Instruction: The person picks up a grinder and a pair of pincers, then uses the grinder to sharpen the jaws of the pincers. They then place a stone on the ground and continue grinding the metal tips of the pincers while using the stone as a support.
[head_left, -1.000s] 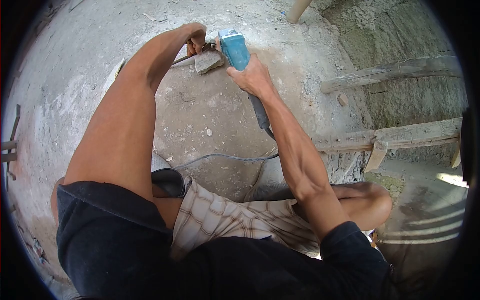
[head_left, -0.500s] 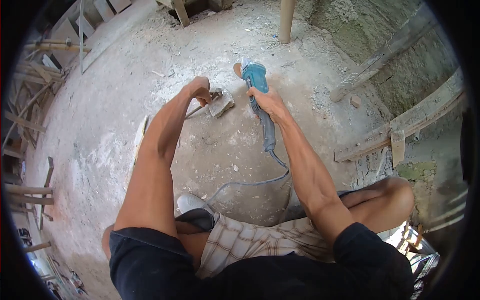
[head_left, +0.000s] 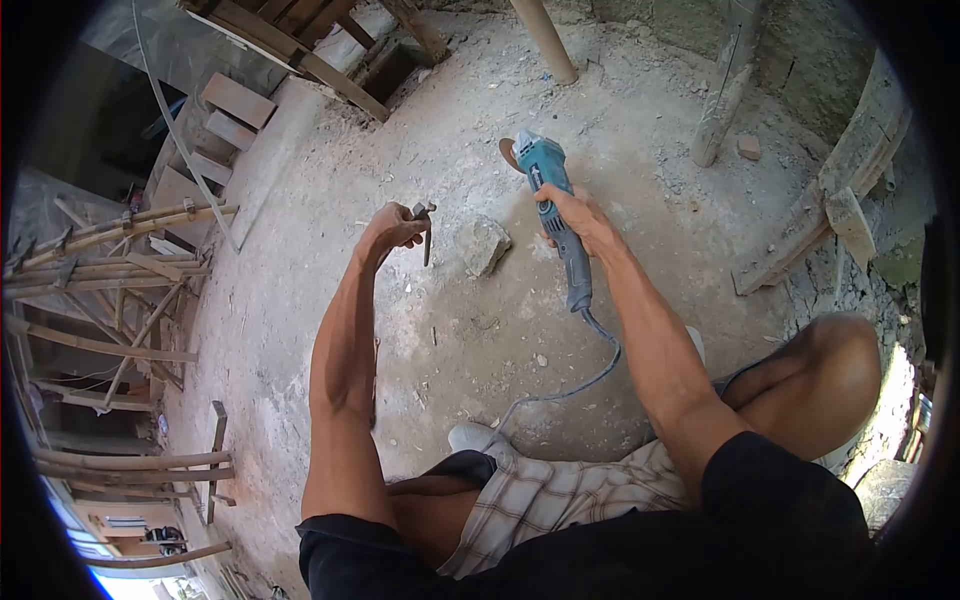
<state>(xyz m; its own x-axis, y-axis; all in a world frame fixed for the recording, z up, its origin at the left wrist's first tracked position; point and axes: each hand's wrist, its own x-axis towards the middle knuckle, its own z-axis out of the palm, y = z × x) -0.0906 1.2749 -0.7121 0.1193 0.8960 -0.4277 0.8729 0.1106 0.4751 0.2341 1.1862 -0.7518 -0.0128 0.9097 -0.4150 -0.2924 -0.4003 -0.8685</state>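
While reaching forward with both arms, holds a teal angle grinder [head_left: 545, 163] in the right hand [head_left: 582, 222], out over the dusty floor [head_left: 450, 340], to the right of a rough grey stone [head_left: 484, 250] and apart from it. Points head-first away from the body, leaning a little to the left; runs lengthwise from a tail end on the near side to the head on the far side, with the long axis slanting only slightly off straight ahead. Shows teal on the housing with pale lettering, a whitish cover at the head, and dark grey on the slim rear handle. Carries a round, rust-brown disc [head_left: 508, 153] on the left of the head. Trails a grey cord [head_left: 560, 397] from the tail, looping back toward the checked shorts [head_left: 560, 500].

Wraps the right fingers firmly about the grinder's middle, thumb across the near end of the housing. Grasps a dark metal piece [head_left: 428, 240] in the curled fingers of the left hand [head_left: 395, 228], left of the stone: a thin shank hanging down, a short crosspiece on top. Cannot tell how much stays hidden inside that grasp.

Farther out, includes a small brick [head_left: 748, 146] and a weathered timber post [head_left: 730, 90] on the right, bamboo poles [head_left: 140, 462] on the left.
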